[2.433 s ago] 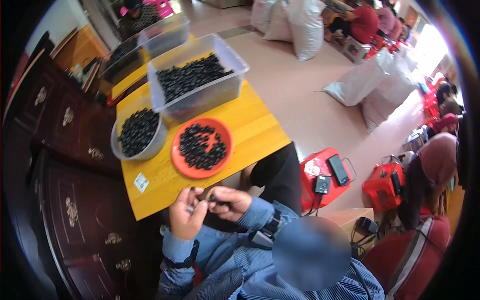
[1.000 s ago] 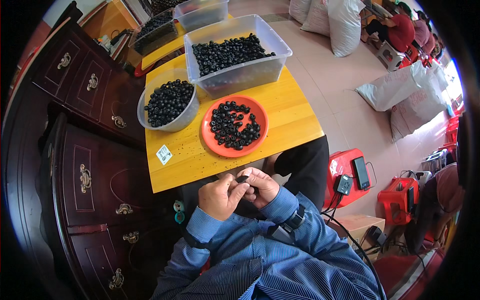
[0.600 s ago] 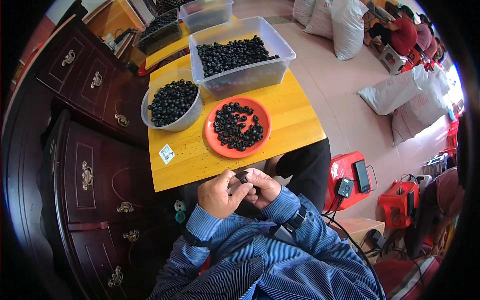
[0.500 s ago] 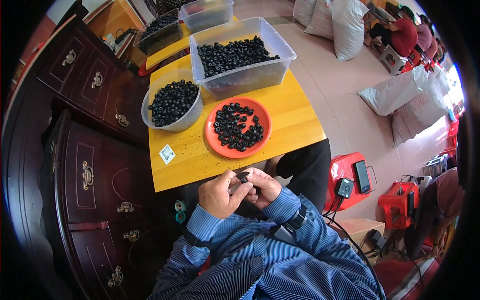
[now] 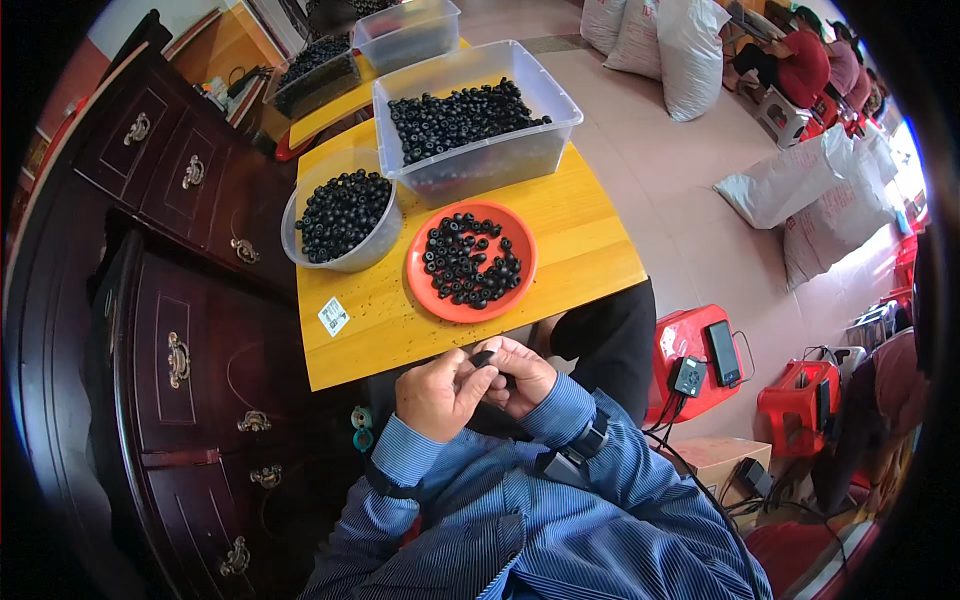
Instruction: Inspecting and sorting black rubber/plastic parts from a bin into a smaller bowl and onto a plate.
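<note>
My left hand (image 5: 437,395) and my right hand (image 5: 522,378) meet just off the near edge of the yellow table (image 5: 575,225). Between their fingertips they pinch a small black piece (image 5: 482,358); the fingers cover most of it. Ahead of them an orange-red plate (image 5: 521,277) carries many small black, round, hollow pieces (image 5: 468,287). More such pieces fill a round clear tub (image 5: 374,255) to the left of the plate. A large clear plastic bin (image 5: 480,180) behind the plate holds a great many more.
Dark wooden drawers (image 5: 160,370) line my left side. A red stool (image 5: 690,350) with a phone (image 5: 722,352) and a black device (image 5: 688,376) on it stands to my right. White sacks (image 5: 690,60) and seated people (image 5: 800,60) are farther off. A paper label (image 5: 334,316) lies on the table.
The view has shifted slightly, and the table and plate sit a little lower. Both hands stay together, with small finger movements turning the black piece.
</note>
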Demonstrator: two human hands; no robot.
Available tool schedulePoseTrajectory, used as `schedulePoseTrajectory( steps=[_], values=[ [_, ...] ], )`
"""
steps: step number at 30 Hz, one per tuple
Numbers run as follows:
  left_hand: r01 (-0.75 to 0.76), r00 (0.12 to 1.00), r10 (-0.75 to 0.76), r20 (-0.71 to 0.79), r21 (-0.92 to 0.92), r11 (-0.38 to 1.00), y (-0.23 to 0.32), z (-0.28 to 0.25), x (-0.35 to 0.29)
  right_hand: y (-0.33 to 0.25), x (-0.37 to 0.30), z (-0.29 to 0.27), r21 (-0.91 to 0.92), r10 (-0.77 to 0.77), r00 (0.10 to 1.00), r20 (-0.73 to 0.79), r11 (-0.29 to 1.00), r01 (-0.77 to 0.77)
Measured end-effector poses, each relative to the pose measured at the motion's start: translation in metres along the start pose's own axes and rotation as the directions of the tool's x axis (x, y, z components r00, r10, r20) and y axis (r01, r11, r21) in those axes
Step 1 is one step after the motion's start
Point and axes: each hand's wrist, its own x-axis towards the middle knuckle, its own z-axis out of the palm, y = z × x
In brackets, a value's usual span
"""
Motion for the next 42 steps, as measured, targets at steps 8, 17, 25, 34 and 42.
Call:
schedulePoseTrajectory(
  steps=[8,17,25,34,42],
  values=[
    [0.0,0.994,-0.002,-0.108,-0.014,1.0,0.009,-0.003,0.007,-0.006,0.003,0.009,-0.08,0.034,0.998,-0.054,0.996,-0.038],
    [0.118,0.949,-0.046,-0.313,0.215,0.969,-0.026,-0.074,0.074,-0.016,0.001,-0.009,0.25,0.191,0.976,-0.102,0.955,-0.161],
    [0.134,0.906,-0.084,-0.415,0.093,0.987,-0.065,-0.092,0.085,-0.029,0.001,-0.005,0.229,0.108,0.976,-0.191,0.971,-0.063],
    [0.349,0.93,-0.339,-0.142,0.048,0.936,-0.075,-0.024,-0.003,-0.079,0.063,0.033,-0.175,-0.282,0.935,-0.214,0.953,0.247],
    [0.443,0.889,-0.431,-0.153,0.052,0.895,-0.091,-0.022,-0.029,-0.089,0.107,0.004,-0.75,-0.59,0.806,-0.044,0.552,0.363]
  ],
)
